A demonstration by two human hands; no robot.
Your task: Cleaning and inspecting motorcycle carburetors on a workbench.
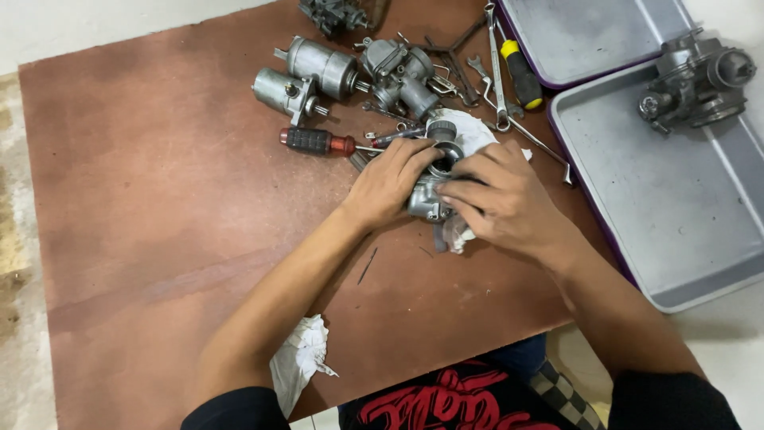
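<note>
Brown board (159,199) on the floor, with carburetors (398,76), red-handled screwdriver (317,142), wrenches (497,72), 2 rags (298,358).

I have a small carburetor (427,197) under my fingers — a grey cast-metal body, dull and a little grimy, with a round dark throat opening facing up at its far end. It sits on a crumpled white rag (469,135) near the middle of the brown board (159,199), tilted slightly — its lower part pokes out toward me, most of the middle is covered.
</note>
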